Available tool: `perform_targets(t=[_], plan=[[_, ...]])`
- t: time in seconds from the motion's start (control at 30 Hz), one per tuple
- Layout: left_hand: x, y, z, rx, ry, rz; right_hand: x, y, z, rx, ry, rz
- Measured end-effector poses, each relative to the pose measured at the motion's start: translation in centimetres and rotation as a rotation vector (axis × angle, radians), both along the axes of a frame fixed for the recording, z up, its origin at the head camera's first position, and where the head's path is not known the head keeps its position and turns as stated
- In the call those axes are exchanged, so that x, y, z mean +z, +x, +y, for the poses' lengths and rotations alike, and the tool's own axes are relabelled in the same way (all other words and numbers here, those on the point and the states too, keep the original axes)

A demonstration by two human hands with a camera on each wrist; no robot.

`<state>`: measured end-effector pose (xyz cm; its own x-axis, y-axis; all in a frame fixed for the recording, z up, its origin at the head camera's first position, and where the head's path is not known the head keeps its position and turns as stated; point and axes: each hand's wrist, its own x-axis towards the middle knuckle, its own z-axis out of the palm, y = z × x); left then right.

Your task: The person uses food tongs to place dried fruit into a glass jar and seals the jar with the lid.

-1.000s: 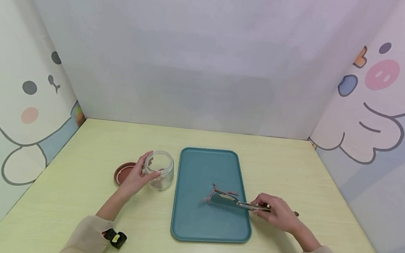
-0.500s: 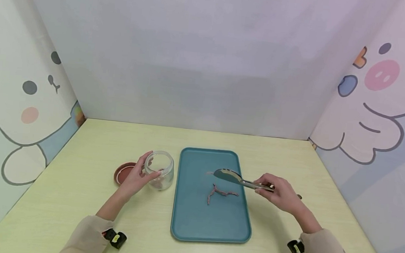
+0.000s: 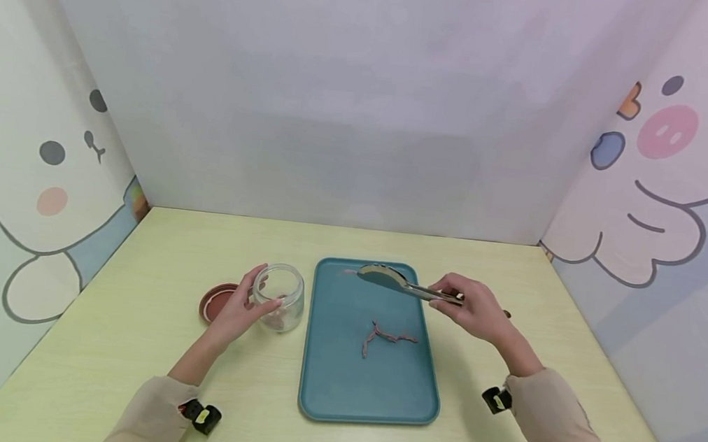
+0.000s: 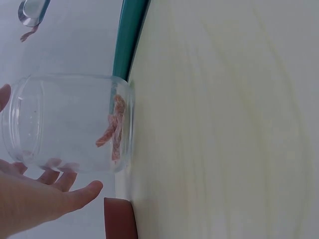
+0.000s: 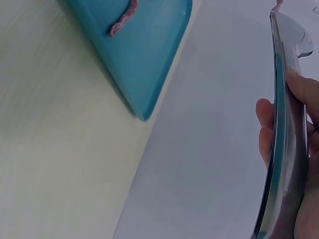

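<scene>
My right hand (image 3: 471, 308) grips steel tongs (image 3: 402, 283) and holds them above the far end of the teal tray (image 3: 326, 394). A pink strip (image 3: 349, 272) hangs from the tongs' tips. More pink strips (image 3: 386, 337) lie on the tray's middle. My left hand (image 3: 239, 308) curls round a clear glass jar (image 3: 281, 295) standing left of the tray, with a few pink strips (image 4: 114, 128) at its bottom. In the right wrist view the tongs (image 5: 284, 124) run along the fingers (image 5: 305, 94), and a pink strip (image 5: 124, 19) shows on the tray.
A brown-red lid (image 3: 216, 300) lies on the table left of the jar. The pale yellow table (image 3: 128, 342) is walled by cartoon-printed panels on the left, right and back.
The tongs rose from the strips on the tray and moved toward the far left, carrying one pink strip. The left hand and jar stayed still.
</scene>
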<state>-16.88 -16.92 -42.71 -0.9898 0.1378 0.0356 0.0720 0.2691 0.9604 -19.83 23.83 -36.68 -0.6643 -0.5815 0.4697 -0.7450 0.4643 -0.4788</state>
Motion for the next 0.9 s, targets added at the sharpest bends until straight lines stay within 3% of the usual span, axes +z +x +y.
perform_targets(t=[0.37,0.7,0.9], plan=[[-0.1,0.0,0.0,0.001,0.006,-0.006,0.9,-0.7,-3.5,0.011,0.000,0.008],[-0.3,-0.1,0.0,-0.009,0.024,0.009,0.6,-1.0,-6.3,0.040,0.040,0.074],[-0.4,-0.1,0.0,-0.017,0.038,0.008,0.5,-0.9,-7.8,0.053,0.057,0.066]])
